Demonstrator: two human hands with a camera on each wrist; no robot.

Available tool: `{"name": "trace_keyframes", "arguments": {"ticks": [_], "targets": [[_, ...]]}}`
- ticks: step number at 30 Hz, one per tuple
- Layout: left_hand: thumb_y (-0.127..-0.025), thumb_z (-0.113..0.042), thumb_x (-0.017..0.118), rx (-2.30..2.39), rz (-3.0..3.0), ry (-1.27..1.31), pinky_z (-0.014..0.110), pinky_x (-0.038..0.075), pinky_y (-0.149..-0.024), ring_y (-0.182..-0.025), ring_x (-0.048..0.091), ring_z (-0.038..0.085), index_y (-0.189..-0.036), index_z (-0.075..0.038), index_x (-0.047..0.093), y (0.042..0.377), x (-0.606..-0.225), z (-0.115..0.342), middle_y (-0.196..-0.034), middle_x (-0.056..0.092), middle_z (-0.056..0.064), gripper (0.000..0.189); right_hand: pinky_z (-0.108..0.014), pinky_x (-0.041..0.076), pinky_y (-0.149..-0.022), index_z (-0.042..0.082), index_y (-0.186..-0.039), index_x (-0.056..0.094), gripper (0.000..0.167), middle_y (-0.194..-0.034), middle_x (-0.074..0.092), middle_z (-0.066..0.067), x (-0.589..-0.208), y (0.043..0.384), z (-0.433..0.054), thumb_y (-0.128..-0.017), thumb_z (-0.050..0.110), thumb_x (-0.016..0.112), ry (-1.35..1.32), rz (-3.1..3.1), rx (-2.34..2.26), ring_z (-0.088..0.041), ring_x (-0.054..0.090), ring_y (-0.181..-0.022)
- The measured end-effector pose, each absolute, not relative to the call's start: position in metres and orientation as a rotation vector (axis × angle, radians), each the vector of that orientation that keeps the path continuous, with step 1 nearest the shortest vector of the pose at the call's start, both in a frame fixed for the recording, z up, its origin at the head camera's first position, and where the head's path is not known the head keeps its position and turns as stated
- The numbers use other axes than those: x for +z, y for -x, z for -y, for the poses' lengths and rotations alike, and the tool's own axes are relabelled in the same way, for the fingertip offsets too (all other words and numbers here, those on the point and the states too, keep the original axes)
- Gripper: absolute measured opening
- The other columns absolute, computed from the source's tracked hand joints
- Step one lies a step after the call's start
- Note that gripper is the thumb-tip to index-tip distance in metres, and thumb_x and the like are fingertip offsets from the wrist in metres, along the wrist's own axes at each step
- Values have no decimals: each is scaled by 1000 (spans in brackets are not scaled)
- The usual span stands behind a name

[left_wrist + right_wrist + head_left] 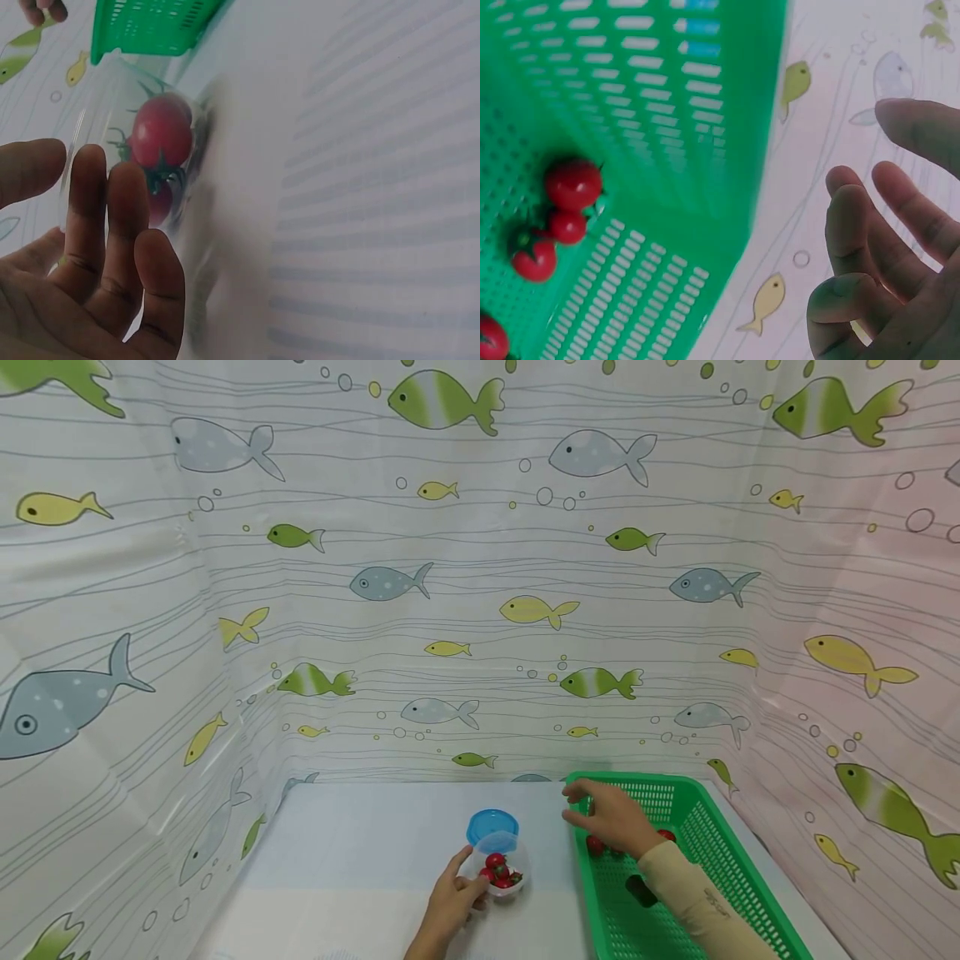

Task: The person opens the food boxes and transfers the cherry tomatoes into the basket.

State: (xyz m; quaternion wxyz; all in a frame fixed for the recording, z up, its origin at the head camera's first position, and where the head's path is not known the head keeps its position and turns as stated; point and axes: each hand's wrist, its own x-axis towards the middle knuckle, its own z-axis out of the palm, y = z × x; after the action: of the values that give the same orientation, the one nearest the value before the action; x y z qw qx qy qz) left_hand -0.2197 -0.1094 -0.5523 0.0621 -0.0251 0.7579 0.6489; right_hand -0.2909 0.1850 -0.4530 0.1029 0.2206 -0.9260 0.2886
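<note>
A clear round plastic container stands on the table holding several small red tomatoes with green stems. My left hand is at its left side, fingers loosely spread along the wall; the left wrist view shows the fingertips at or very near the plastic. My right hand hovers over the far left part of a green basket, thumb and fingers apart, nothing between them. Inside the basket lie several more tomatoes, clear of the right hand.
A blue lid lies on the table just behind the container. In the basket is a dark oblong patch or object, its kind unclear. Fish-printed sheeting walls the white table at the back and sides.
</note>
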Motion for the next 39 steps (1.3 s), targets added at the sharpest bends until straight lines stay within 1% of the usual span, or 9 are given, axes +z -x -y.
{"name": "trace_keyframes", "arguments": {"ticks": [3, 6, 14, 17, 21, 24, 31, 39], "targets": [[-95, -20, 66, 1954, -2291, 74, 33, 47, -60, -75, 70, 23, -156, -1, 31, 219, -552, 110, -82, 70, 7, 73, -32, 50, -70, 28, -115, 70, 26, -106, 71, 12, -455, 291, -177, -91, 36, 76, -659, 2737, 884, -4, 58, -77], [-95, -19, 67, 1953, -2293, 66, 32, 47, -60, -74, 70, 22, -156, -1, 31, 218, -552, 111, -81, 69, 6, 73, -32, 50, -71, 28, -115, 70, 27, -105, 70, 13, -455, 290, -170, -91, 37, 77, -663, 2746, 913, -4, 59, -76], [-95, -17, 67, 1956, -2305, 39, 31, 47, -59, -72, 69, 21, -155, 1, 32, 219, -552, 111, -79, 69, 4, 72, -30, 50, -66, 24, -116, 70, 26, -104, 71, 9, -453, 287, -152, -91, 30, 77, -713, 2759, 911, -7, 59, -78], [-95, -17, 67, 1954, -2310, 37, 32, 47, -58, -72, 69, 21, -155, 1, 32, 219, -552, 111, -79, 69, 4, 72, -31, 49, -65, 23, -117, 70, 28, -105, 72, 7, -452, 287, -147, -91, 30, 77, -738, 2762, 908, -8, 60, -78], [-95, -18, 67, 1947, -2315, 34, 32, 47, -58, -72, 69, 22, -155, 0, 32, 219, -551, 110, -79, 69, 5, 72, -31, 50, -65, 23, -118, 69, 29, -106, 73, 7, -452, 288, -141, -92, 33, 76, -752, 2779, 891, -9, 61, -80], [-96, -19, 67, 1942, -2317, 33, 32, 47, -59, -73, 70, 22, -155, 0, 32, 219, -551, 111, -80, 69, 4, 72, -32, 51, -67, 23, -119, 69, 30, -106, 73, 6, -453, 289, -137, -92, 32, 76, -768, 2793, 887, -10, 62, -82], [-96, -19, 67, 1960, -2303, 28, 32, 47, -58, -73, 70, 24, -155, 1, 32, 218, -549, 111, -80, 69, 5, 71, -34, 52, -69, 22, -121, 68, 32, -106, 73, 3, -450, 291, -127, -92, 32, 76, -807, 2796, 904, -17, 66, -86], [-96, -17, 67, 1959, -2300, 28, 32, 47, -59, -73, 70, 23, -155, 1, 32, 216, -548, 111, -80, 69, 5, 71, -36, 54, -74, 21, -122, 68, 33, -106, 74, 4, -450, 295, -116, -92, 35, 75, -831, 2809, 916, -14, 67, -89]]}}
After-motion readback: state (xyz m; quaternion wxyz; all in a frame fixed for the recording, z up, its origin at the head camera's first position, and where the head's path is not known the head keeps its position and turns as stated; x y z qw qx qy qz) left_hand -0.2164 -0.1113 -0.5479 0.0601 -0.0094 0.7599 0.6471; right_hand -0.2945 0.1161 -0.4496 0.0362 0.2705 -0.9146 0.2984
